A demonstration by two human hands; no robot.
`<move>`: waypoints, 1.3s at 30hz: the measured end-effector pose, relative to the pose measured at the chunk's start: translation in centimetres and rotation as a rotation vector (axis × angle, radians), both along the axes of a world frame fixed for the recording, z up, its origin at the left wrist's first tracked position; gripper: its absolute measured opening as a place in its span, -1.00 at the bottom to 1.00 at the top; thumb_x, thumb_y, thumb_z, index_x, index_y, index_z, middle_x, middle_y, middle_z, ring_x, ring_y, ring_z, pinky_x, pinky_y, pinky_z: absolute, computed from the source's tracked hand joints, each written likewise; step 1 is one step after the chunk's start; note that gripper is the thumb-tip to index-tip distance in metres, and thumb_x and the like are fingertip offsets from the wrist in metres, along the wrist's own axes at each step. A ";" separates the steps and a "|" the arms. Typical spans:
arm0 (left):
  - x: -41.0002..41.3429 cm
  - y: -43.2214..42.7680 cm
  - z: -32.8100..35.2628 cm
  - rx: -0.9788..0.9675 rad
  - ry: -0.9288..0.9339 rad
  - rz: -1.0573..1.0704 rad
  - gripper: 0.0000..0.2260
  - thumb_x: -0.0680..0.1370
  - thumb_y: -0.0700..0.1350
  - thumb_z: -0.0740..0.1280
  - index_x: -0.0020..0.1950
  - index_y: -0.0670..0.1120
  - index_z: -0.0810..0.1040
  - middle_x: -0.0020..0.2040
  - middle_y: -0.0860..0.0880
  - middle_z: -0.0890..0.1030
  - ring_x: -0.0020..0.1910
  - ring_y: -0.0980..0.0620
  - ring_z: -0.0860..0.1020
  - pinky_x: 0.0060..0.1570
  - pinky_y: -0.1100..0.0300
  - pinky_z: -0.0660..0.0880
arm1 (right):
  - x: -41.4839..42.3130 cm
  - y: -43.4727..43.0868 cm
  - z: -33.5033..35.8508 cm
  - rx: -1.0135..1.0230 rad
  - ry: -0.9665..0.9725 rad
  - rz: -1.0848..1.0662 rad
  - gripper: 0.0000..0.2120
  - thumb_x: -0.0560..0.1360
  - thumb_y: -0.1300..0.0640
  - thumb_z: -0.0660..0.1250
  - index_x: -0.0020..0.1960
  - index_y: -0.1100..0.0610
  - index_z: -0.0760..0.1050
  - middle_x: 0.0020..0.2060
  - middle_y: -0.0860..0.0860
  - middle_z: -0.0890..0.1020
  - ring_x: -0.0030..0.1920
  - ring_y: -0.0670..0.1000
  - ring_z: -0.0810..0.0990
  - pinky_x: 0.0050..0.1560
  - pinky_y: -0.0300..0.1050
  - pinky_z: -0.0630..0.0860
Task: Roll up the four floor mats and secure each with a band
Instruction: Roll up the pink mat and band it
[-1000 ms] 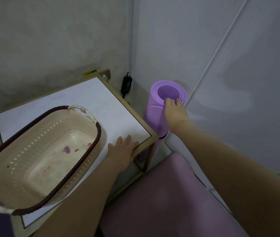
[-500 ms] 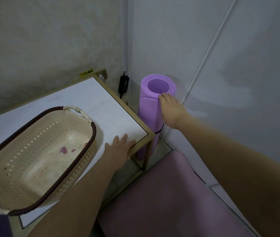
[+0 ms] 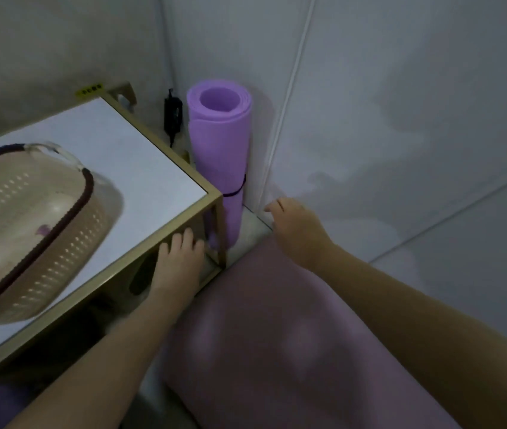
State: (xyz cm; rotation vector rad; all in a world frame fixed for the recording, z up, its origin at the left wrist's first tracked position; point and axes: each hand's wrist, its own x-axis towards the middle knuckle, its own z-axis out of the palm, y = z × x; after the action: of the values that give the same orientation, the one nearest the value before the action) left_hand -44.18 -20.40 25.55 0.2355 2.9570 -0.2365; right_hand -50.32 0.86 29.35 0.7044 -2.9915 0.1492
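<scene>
A rolled purple floor mat stands upright in the corner of the walls, right of the table. A dark band circles its lower part. My right hand hovers low to the right of the roll, fingers loosely bent, touching nothing. My left hand rests with its fingers on the table's front edge near the corner. A pink mat lies spread on the floor below my arms.
A gold-framed table with a white top stands at the left. A beige perforated basket with a dark rim sits on it. A black plug and cable hang on the wall behind the table corner.
My right hand has let go of the top of the rolled mat and dropped down to its right. The view has shifted, and the basket now sits further left.
</scene>
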 end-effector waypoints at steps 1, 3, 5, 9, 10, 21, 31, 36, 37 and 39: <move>1.6 1.4 -0.9 0.024 0.005 -0.034 -0.59 0.47 -0.21 0.24 0.33 -0.13 0.37 0.29 -0.15 0.41 0.19 -0.12 0.42 0.11 0.07 0.38 | 1.8 1.8 -1.2 0.023 0.043 -0.011 -0.72 0.35 0.23 0.11 -0.06 0.20 0.55 -0.22 0.12 0.57 -0.25 0.16 0.58 -0.30 -0.09 0.48; 4.8 4.2 -2.8 0.049 -0.047 -0.144 -0.68 0.22 -0.22 0.43 -0.03 -0.16 0.60 -0.10 -0.15 0.58 -0.15 -0.12 0.55 -0.19 0.10 0.50 | 5.9 5.6 -3.9 0.107 0.084 -0.043 -0.80 0.30 0.26 0.26 -0.11 0.17 0.55 -0.27 0.09 0.55 -0.31 0.14 0.54 -0.30 -0.10 0.44; 8.7 6.8 -6.5 0.064 -0.160 -0.225 -0.62 -0.03 -0.20 0.55 -0.24 -0.11 0.62 -0.29 -0.11 0.56 -0.33 -0.11 0.54 -0.33 0.13 0.51 | 10.1 9.8 -7.1 0.198 0.069 -0.086 -0.77 0.23 0.27 0.40 -0.11 0.16 0.56 -0.27 0.09 0.54 -0.31 0.14 0.52 -0.26 -0.07 0.39; 17.0 12.5 -12.2 0.006 -0.372 -0.216 -0.58 0.47 -0.17 0.32 0.33 -0.09 0.44 0.25 -0.12 0.46 0.22 -0.14 0.43 0.25 -0.10 0.34 | 19.8 18.1 -14.7 0.313 -0.180 -0.224 -0.61 0.18 0.26 0.50 0.00 0.16 0.58 -0.15 0.13 0.61 -0.16 0.20 0.58 -0.06 0.10 0.51; 19.0 13.7 -14.3 -0.017 -0.434 -0.250 -0.56 0.56 -0.21 0.16 0.45 -0.09 0.26 0.39 -0.13 0.31 0.36 -0.12 0.29 0.36 -0.12 0.18 | 22.2 20.0 -16.5 0.323 -0.274 -0.246 -0.56 0.24 0.26 0.48 0.11 0.18 0.56 -0.02 0.18 0.61 -0.02 0.24 0.58 0.09 0.18 0.48; 34.1 22.4 -32.9 -0.010 -0.799 -0.316 -0.31 0.57 -0.32 0.11 0.57 0.05 -0.16 0.56 -0.01 -0.08 0.49 -0.11 0.07 0.36 -0.13 0.19 | 40.8 28.7 -36.0 0.473 -0.901 -0.238 -0.42 0.62 0.13 0.07 0.56 0.06 -0.12 0.54 0.05 0.00 0.52 0.19 -0.01 0.48 0.07 0.01; 32.6 22.3 -42.2 -0.086 -0.749 -0.228 -0.31 0.59 -0.01 0.22 0.56 0.10 -0.17 0.55 -0.10 -0.24 0.53 -0.19 -0.12 0.37 -0.29 0.08 | 39.3 26.7 -44.6 0.329 -0.813 -0.204 -0.47 0.62 0.09 0.13 0.53 0.02 0.02 0.52 0.02 0.10 0.50 0.17 0.08 0.44 0.08 0.14; 31.8 20.2 -44.2 -0.037 -0.643 -0.271 -0.25 0.54 0.14 0.27 0.56 0.11 -0.15 0.56 -0.10 -0.21 0.50 -0.15 -0.03 0.33 -0.13 0.21 | 36.4 23.5 -46.5 0.323 -0.846 -0.209 -0.30 0.55 0.01 0.28 0.55 -0.03 -0.04 0.53 0.11 0.01 0.51 0.19 0.01 0.44 0.12 0.11; 31.7 19.8 -44.4 -0.013 -0.600 -0.293 -0.28 0.53 0.14 0.26 0.55 0.13 -0.10 0.56 -0.07 -0.16 0.49 -0.13 0.02 0.32 -0.08 0.22 | 36.0 22.7 -46.9 0.338 -0.826 -0.213 -0.27 0.52 -0.03 0.30 0.54 -0.04 -0.03 0.51 0.16 0.03 0.51 0.18 0.01 0.42 0.13 0.13; 31.3 19.3 -44.6 0.052 -0.539 -0.305 -0.37 0.55 0.12 0.23 0.54 0.17 0.00 0.55 -0.05 -0.04 0.46 -0.11 0.08 0.29 -0.03 0.24 | 35.1 21.2 -47.1 0.387 -0.765 -0.204 -0.26 0.50 -0.10 0.31 0.54 -0.07 -0.03 0.49 0.18 0.03 0.51 0.16 -0.02 0.41 0.19 0.12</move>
State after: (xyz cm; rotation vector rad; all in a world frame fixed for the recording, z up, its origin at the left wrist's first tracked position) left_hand -12.92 -1.11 -19.05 0.6460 2.3860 -0.1087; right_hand -15.21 22.08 -17.72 0.4152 -3.8672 -0.2366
